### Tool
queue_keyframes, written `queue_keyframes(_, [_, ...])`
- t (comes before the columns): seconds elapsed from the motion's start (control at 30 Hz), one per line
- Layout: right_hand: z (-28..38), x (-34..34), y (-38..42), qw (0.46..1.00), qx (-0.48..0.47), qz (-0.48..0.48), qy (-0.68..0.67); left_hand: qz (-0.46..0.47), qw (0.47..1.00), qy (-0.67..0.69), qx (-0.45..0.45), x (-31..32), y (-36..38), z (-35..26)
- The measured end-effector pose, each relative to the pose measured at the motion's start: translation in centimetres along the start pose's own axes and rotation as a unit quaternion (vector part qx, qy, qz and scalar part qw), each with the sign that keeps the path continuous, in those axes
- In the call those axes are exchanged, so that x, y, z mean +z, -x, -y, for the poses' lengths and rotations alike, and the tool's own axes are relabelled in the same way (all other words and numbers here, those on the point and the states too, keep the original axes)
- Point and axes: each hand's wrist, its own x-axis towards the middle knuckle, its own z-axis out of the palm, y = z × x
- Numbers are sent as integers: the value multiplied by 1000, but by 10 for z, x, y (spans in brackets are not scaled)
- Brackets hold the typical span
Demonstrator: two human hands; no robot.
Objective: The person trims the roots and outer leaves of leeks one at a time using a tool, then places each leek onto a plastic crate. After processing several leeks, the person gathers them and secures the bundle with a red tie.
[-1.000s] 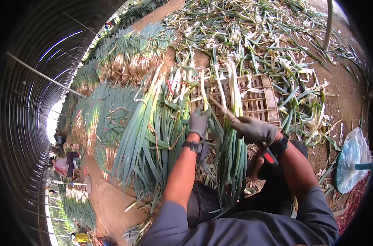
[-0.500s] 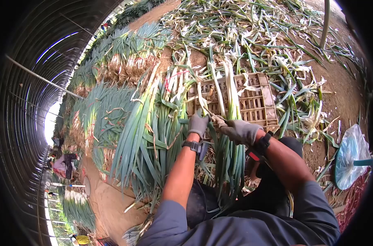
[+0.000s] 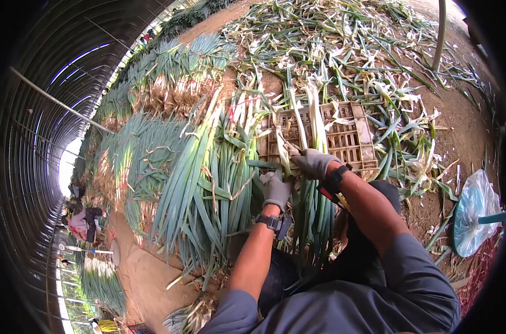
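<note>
My left hand, in a grey glove, is closed on the green part of a leek in front of the crate. My right hand, also gloved, has its fingers closed at the white stem of that leek. Peeled leeks lie across the tan plastic crate, their green leaves hanging down below my right hand. To the left of my left hand is a pile of long leeks, and a bundle with a red tie lies beside it.
Stripped leaves cover the ground beyond the crate. Tied bundles lie in rows at the left. A clear plastic bag hangs at the right, near a pole. Another person is at the far left.
My left hand has moved lower and slightly right, and its leek has come down. My right hand has shifted slightly up and left, nearer the leek's white stem.
</note>
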Motion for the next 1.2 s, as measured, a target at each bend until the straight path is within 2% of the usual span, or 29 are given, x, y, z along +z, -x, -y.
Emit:
queue_keyframes(0.03, [1,1,-2,1000,5,-5,-6,-18,999,-26,20,3,1,3])
queue_keyframes(0.13, [11,1,3,998,-15,-66,8,28,998,30,-37,-1,7,0])
queue_keyframes(0.23, [13,1,8,999,-14,-47,13,19,1000,-13,-19,2,3,6])
queue_keyframes(0.33, [-2,0,6,1000,-4,17,12,96,992,83,22,24,-22,60])
queue_keyframes(0.37, [-10,-1,4,1000,-20,9,14,121,961,248,-16,27,-25,71])
queue_keyframes(0.47, [-6,-13,19,994,-32,-36,-100,107,850,497,-137,-30,-14,7])
queue_keyframes(0.5, [2,-22,32,989,-20,-41,-139,106,837,525,-110,-40,-19,0])
queue_keyframes(0.53, [-6,-27,30,975,-50,-35,-211,99,835,534,-92,-51,-25,-12])
queue_keyframes(0.6, [-12,-40,29,970,-10,-34,-239,84,829,550,-56,-72,-40,-39])
queue_keyframes(0.63, [-1,-51,45,974,1,-34,-224,74,886,456,29,-80,-48,-52])
queue_keyframes(0.73, [-12,-66,50,963,-15,-37,-267,59,893,445,29,-87,-69,-88])
queue_keyframes(0.77, [-14,-72,55,956,-16,-61,-287,78,891,444,56,-90,-77,-95])
queue_keyframes(0.87, [-23,-84,58,963,-29,-73,-260,72,814,576,29,-63,-102,-99])
queue_keyframes(0.97, [-22,-89,63,974,3,34,-224,71,811,580,12,-50,-118,-101])
queue_keyframes(1.07, [-30,-79,52,989,42,-18,-140,68,807,586,34,-50,-132,-100])
queue_keyframes(1.13, [-28,-79,49,964,15,-80,-252,58,785,613,69,-58,-135,-102])
queue_keyframes(1.17, [-27,-79,48,946,2,-110,-306,40,805,589,53,-59,-131,-101])
queue_keyframes(1.2, [-27,-83,48,949,2,-96,-300,46,819,569,49,-58,-129,-101])
